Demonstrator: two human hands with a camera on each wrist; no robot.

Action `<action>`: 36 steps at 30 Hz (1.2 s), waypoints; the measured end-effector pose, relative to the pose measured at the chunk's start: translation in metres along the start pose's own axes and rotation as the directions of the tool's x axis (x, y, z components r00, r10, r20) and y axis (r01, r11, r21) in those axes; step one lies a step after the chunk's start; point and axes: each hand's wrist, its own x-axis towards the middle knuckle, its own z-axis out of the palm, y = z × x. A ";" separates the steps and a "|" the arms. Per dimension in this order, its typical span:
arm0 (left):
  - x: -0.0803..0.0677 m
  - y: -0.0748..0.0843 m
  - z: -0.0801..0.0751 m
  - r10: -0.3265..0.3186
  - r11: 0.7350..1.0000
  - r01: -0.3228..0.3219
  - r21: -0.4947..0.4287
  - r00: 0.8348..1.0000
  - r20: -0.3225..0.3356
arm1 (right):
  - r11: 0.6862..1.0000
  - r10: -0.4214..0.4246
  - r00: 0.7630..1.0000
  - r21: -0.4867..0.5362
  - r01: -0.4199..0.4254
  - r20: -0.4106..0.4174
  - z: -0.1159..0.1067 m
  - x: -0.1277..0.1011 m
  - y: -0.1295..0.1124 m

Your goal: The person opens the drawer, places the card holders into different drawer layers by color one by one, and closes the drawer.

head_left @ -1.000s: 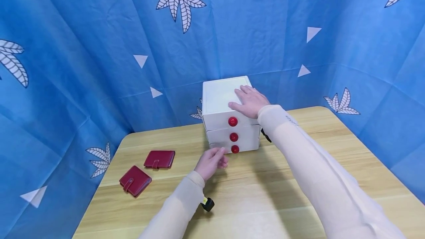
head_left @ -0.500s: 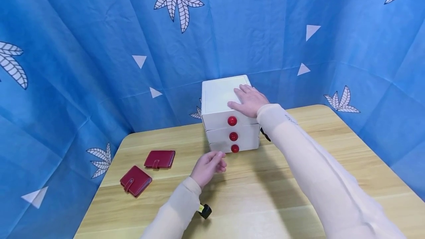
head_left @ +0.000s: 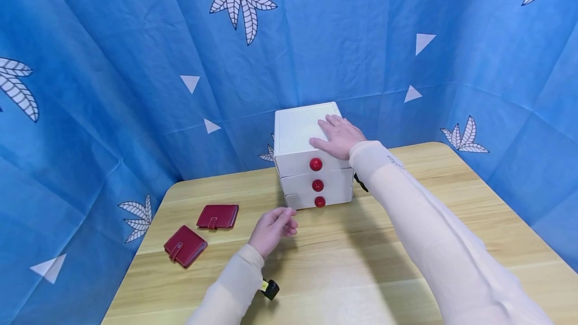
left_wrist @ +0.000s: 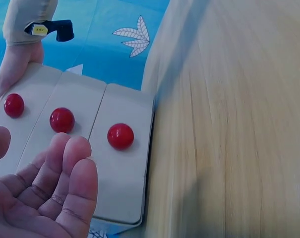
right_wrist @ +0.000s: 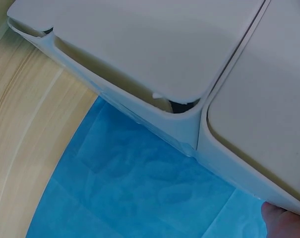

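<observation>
A white three-drawer box (head_left: 295, 127) stands at the back of the table. Each drawer front carries a round red knob: top (head_left: 315, 164), middle (head_left: 318, 185) and bottom (head_left: 319, 201). My right hand (head_left: 337, 137) rests on the box's top near its right edge, fingers spread. Just in front of the lower left corner hovers my left hand (head_left: 273, 228), loosely curled and holding nothing. In the left wrist view its fingers (left_wrist: 80, 191) are apart from the knobs. The right wrist view shows narrow gaps beside the drawer fronts (right_wrist: 150, 44).
Two dark red wallets with strap clasps, one nearer (head_left: 185, 246) and one farther (head_left: 218, 216), lie on the left of the wooden table (head_left: 352, 285). A blue patterned curtain (head_left: 338, 39) hangs behind and along both sides.
My left hand has drawn back from the bottom drawer, toward me and slightly left. My right hand stays on the box, and the wallets lie as before.
</observation>
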 end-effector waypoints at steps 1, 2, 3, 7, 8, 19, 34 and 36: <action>0.000 0.000 -0.001 0.000 1.000 0.000 0.001 1.000 -0.005 | 1.000 0.001 1.000 0.002 -0.001 0.001 0.000 0.000 0.000; 0.000 0.000 -0.003 -0.003 1.000 0.003 0.002 1.000 -0.010 | 1.000 0.002 1.000 0.004 -0.002 0.002 0.000 0.000 0.000; -0.001 0.000 -0.004 -0.005 1.000 0.005 0.001 1.000 -0.016 | 1.000 0.003 1.000 0.004 -0.003 0.002 -0.001 -0.001 -0.001; -0.003 0.001 -0.011 -0.011 1.000 0.012 0.013 0.999 -0.041 | 1.000 0.007 1.000 0.006 -0.007 0.002 0.000 -0.001 -0.001; -0.003 0.001 -0.012 -0.011 1.000 0.012 0.020 0.999 -0.047 | 1.000 0.008 1.000 0.006 -0.008 0.002 0.000 -0.001 -0.001; -0.005 0.006 -0.016 -0.020 0.996 0.025 0.082 0.998 -0.061 | 1.000 0.013 1.000 0.014 -0.013 0.004 -0.001 -0.002 0.000; 0.021 -0.016 -0.004 -0.138 0.979 0.146 0.139 0.988 -0.066 | 1.000 0.011 1.000 0.013 -0.011 0.004 0.000 -0.003 0.001; 0.024 -0.017 -0.002 -0.145 0.980 0.151 0.129 0.988 -0.058 | 1.000 0.009 1.000 0.010 -0.009 0.005 0.000 -0.002 0.001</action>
